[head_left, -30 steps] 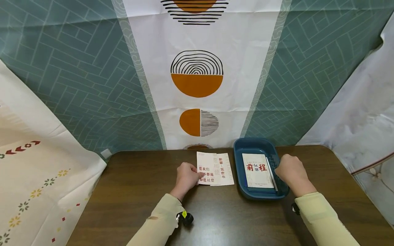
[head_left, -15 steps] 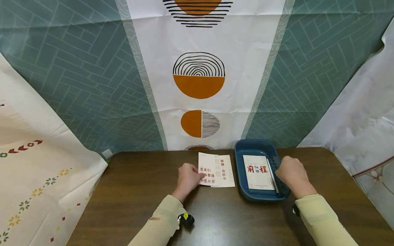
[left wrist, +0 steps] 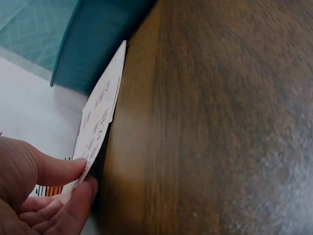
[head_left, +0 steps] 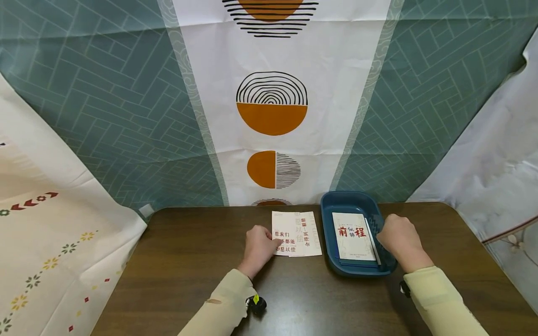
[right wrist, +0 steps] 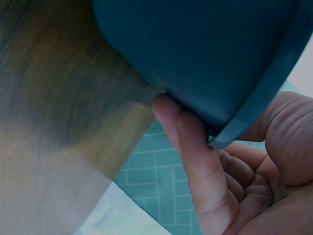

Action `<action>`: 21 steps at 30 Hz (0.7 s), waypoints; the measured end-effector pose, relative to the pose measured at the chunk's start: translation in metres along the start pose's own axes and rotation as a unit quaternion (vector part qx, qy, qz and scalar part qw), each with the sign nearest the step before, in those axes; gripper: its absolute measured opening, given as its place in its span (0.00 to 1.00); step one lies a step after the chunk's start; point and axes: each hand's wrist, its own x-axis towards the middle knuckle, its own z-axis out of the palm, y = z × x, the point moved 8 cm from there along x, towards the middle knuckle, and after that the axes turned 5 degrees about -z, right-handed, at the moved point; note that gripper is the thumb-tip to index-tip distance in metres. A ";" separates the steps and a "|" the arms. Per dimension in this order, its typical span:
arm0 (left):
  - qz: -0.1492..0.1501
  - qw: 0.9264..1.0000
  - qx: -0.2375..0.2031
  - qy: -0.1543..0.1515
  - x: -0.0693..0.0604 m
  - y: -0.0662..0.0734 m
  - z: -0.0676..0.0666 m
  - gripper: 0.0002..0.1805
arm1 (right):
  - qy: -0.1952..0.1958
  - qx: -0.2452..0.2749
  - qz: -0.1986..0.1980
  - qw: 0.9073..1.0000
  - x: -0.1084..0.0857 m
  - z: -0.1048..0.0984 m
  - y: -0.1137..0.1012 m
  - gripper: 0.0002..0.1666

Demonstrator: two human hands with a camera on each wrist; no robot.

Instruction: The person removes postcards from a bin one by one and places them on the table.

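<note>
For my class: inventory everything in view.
Table: 1, brown, centre
Tray: 1, blue, table's right
Loose cards: 2 showing, white, left of tray
Tray card: 1, white, in tray
Flat piece: 1, blue, under tray card
Stick: 1, whitish, beside tray card
Backdrop: 1, mainly green, behind table
Floral cloth: 1, cream, left
Pale cloth: 1, white, right
Sleeves: 2, pale yellow, forearms
Wrist gear: 2, black, wrists
Left grip: 1, bare, pinching left card
Right grip: 1, bare, holding tray rim

I log a dark wood-grain desk [head_left: 180, 280] with soft glare [head_left: 290, 298] on its surface; behind it, a green-and-white printed cloth [head_left: 269, 102]; floral cream fabric [head_left: 54, 233] at left, white fabric [head_left: 491, 172] at right.
</note>
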 end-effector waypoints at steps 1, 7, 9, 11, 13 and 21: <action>0.005 1.000 0.010 0.007 0.000 0.001 -0.001 0.16 | 0.000 0.000 0.000 1.000 0.000 0.000 0.000 0.12; 0.010 0.998 0.064 0.018 -0.004 0.006 -0.004 0.20 | -0.004 0.003 0.004 1.000 0.000 0.000 0.000 0.12; 0.008 0.996 0.087 0.019 -0.005 0.008 -0.005 0.19 | -0.003 0.003 0.005 1.000 0.000 0.000 0.000 0.12; 0.006 0.994 0.108 0.019 -0.006 0.009 -0.005 0.17 | -0.002 0.002 0.005 1.000 0.000 0.000 0.000 0.12; 0.007 0.992 0.128 0.022 -0.005 0.013 -0.007 0.15 | -0.003 0.003 0.005 1.000 0.000 0.000 0.000 0.13; 0.061 0.981 0.181 0.040 -0.009 0.063 -0.017 0.14 | 0.001 -0.002 -0.001 1.000 0.000 -0.001 -0.001 0.12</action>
